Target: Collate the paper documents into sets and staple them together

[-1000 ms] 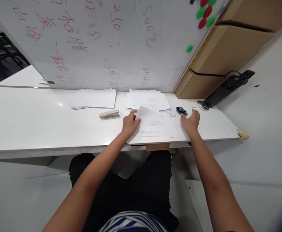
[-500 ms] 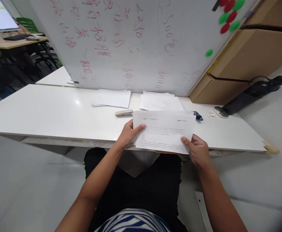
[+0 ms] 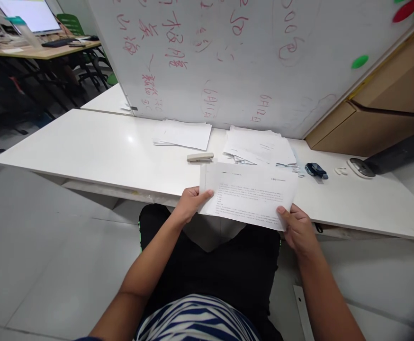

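The right hand [image 3: 299, 229], a second ago beside the dark watch [image 3: 316, 171], now pinches the printed sheets [image 3: 249, 194]. The left hand [image 3: 188, 206] has its fingers clamped on their other side. Sheets: at the bench's [image 3: 100, 151] front edge, seemingly steady.

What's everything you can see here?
Desk: 1, white, middle
Whiteboard: 1, white, behind desk
Magnets: at least 4, red and green, top right
Boxes: at least 2, brown, right
Bottle: 1, dark, far right
Mouse: 1, grey, desk's right
Watch-like thing: 1, dark blue, left of mouse
Paper stacks: 2, white, desk's back
Stapler: 1, beige, before stacks
Printed paper: at least 1, white, front
Screen: 1, white, back left
Chair: at least 1, green, back left
Trousers: 1, black, below
Striped shirt: 1, blue-white, bottom
Left hand: 1, fingers on paper's left
Right hand: 1, fingers on paper's right
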Available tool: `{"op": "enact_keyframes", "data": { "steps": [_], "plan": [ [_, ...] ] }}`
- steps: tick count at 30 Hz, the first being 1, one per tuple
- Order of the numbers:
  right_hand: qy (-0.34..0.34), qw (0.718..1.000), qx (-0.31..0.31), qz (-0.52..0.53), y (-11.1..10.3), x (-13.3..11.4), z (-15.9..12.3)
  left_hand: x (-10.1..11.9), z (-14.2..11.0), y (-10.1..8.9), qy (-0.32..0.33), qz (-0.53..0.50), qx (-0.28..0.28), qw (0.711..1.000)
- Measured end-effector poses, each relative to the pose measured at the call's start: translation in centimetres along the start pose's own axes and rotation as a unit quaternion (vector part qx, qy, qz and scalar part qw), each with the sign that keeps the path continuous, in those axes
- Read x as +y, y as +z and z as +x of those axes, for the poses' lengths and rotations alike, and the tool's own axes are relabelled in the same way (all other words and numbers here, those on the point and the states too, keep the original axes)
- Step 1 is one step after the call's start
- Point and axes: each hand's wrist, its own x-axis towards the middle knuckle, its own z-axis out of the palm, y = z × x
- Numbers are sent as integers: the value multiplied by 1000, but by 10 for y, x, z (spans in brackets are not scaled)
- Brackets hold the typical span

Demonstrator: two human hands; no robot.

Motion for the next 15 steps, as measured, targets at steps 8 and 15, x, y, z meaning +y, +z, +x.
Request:
{"op": "enact_keyframes", "data": {
  "steps": [8, 15],
  "plan": [
    [98, 990, -97, 25, -6, 6, 3, -11, 2, -3, 4, 33, 41, 999],
    [113, 987, -111, -38, 4, -30, 13, 3, 1, -2, 47, 114, 28, 992]
  ]
}}
